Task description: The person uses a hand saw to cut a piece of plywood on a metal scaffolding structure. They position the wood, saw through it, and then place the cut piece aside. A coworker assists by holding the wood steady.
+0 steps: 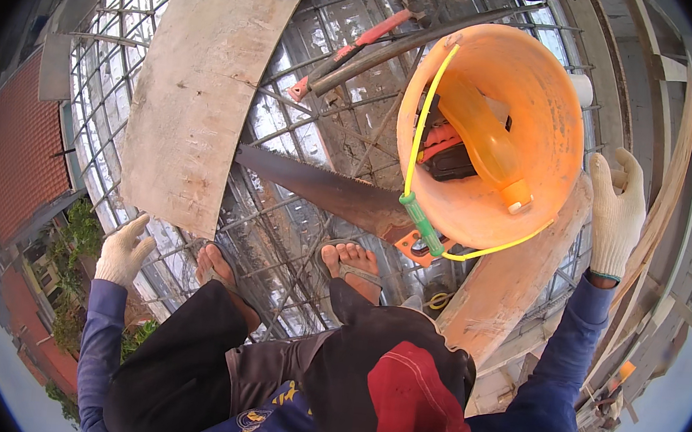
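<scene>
Grey-brown panel is positioned upper left, its long axis directed up-frame from the nearer left hand, half-spread and empty; contact cannot be confirmed; the right hand, loosely curled, empty, is held centre right

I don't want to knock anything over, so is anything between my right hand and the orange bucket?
Nothing visible blocks the gap between your right hand and the orange bucket. A brown plank shows beside the bucket, but it seems to lie lower.
</scene>
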The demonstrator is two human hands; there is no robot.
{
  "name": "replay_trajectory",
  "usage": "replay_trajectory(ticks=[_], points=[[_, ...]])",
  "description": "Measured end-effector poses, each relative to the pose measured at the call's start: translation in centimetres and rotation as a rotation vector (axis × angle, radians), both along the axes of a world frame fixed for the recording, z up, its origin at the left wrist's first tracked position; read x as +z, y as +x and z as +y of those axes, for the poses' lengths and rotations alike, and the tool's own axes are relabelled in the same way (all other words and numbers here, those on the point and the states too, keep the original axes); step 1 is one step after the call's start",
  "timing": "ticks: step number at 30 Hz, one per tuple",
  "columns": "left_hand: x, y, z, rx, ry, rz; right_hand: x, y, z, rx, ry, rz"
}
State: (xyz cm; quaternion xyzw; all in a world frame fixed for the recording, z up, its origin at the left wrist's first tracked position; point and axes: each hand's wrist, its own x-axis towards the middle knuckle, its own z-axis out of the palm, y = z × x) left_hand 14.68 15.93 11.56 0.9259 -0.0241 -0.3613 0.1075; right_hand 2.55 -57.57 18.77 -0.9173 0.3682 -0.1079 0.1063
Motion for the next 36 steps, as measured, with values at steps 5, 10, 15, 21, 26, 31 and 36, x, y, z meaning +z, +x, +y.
replay_trajectory(ticks=[5, 10, 15, 21, 26, 31, 36], points=[[-0.7, -1.5, 1.5, 0.037, 0.11, 0.096, -5.4, -0.2, -3.2, -0.062, 0.71, 0.211], [-0.2, -1.6, 6.2, 0.146, 0.091, 0.088, -6.2, -2.4, -6.8, -0.098, 0.885, 0.004], [-1.1, -2.8, 11.9, 0.249, 0.032, -0.069, -6.9, -5.7, -11.5, -0.218, 0.742, -0.044], [1.2, -3.9, 8.6, 0.221, 0.187, 0.05, -0.7, -2.6, -1.6, -0.233, -0.228, 0.15], [2.2, -9.4, 7.8, 0.432, 0.006, -0.039, 5.3, -1.3, 0.4, 0.034, 0.225, 0.067], [-0.6, -24.4, 8.0, 0.766, -0.034, -0.004, 4.3, 9.4, 15.1, 0.336, 0.705, 0.236], [-2.5, -44.6, 8.5, 0.914, 0.22, -0.013, 0.0, 16.0, 25.7, 0.784, 0.827, 0.707]])
